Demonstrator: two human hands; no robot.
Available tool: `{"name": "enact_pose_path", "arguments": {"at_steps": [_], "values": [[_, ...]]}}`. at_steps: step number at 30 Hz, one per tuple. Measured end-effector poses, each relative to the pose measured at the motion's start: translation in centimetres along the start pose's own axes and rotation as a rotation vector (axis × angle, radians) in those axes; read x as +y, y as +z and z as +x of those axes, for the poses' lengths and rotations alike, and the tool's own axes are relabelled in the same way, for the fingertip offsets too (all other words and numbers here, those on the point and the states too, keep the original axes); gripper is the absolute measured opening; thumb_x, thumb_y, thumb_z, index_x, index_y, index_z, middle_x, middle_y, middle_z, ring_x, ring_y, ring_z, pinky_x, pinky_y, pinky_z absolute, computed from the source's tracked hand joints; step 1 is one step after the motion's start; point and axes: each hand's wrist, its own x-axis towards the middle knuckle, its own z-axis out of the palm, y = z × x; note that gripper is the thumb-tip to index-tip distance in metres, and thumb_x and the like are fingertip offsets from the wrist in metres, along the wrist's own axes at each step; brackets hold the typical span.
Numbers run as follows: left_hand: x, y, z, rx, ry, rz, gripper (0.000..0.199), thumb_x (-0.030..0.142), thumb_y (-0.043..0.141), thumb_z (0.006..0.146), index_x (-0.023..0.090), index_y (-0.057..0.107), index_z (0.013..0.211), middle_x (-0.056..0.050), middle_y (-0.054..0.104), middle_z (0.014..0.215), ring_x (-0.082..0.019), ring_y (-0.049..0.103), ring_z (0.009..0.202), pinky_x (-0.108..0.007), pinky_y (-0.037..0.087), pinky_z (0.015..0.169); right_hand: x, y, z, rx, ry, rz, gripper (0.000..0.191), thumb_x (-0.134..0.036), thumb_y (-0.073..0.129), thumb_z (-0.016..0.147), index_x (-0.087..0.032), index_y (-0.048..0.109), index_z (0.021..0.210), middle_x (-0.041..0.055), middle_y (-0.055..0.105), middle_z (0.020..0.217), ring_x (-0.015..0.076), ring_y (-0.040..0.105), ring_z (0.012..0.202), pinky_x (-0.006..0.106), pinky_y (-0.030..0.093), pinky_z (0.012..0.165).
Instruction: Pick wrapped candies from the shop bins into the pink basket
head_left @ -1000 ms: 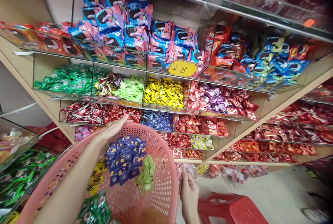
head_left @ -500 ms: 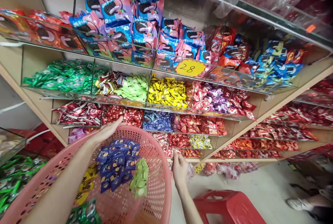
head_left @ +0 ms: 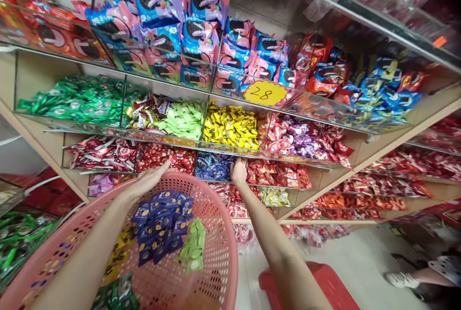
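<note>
Left hand (head_left: pixel 153 179) lies over the far rim of a pink basket (head_left: pixel 212 204), fingers long and straight; can't tell how the thumb holds. Right hand (head_left: pixel 238 172) looks loosely curled just below centre, at the 3 o'clock end of the blue sweets (head_left: pixel 214 166) on the shelf; fingertips hidden, can't tell if it pinches anything.

Basket sits at 8 o'clock of the view, open side up. Inside: blue packets (head_left: pixel 163 226) heaped between 7 and 8, light-green packets (head_left: pixel 193 247) near 7, yellow packets (head_left: pixel 120 250) toward 8, dark-green packets (head_left: pixel 117 295) by the bottom edge.

Handling: basket is probably light, stiff at the rim, bendy in the wall; best held by the rim. Sweets probably weigh little, wrappers slippery, not fragile; pinch at the flat ends or scoop several.

Materials: basket is plastic, round, punched with holes. Blue packets flat, squarish, shiny. Yellow sweets (head_left: pixel 230 127) at centre are small and crinkly. Cookie packs (head_left: pixel 158 3) at 11 are puffy pillows. Glassy shelf fronts; pale wooden frame (head_left: pixel 403 137) at 3. Wavy-edged card (head_left: pixel 264 92) between 1 and 2 reads 28. Red stool (head_left: pixel 336 286) near 5, smooth plastic, part hidden by the forearm.
</note>
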Motion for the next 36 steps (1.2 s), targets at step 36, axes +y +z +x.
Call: {"name": "enact_pose_path", "arguments": {"at_steps": [36], "values": [[2.6,-0.2,-0.9,-0.046,0.006,-0.086,0.065,0.066,0.014,0.078,0.033,0.063,0.104,0.005,0.048,0.125,-0.027,0.032,0.124,-0.044,0.011,0.106,-0.3,2.0,2.0,0.086,0.126,0.152,0.025,-0.006,0.036,0.08,-0.002,0.05,0.101,0.0261,0.061,0.086,0.0275,0.062,0.081,0.034,0.045,0.066]]}}
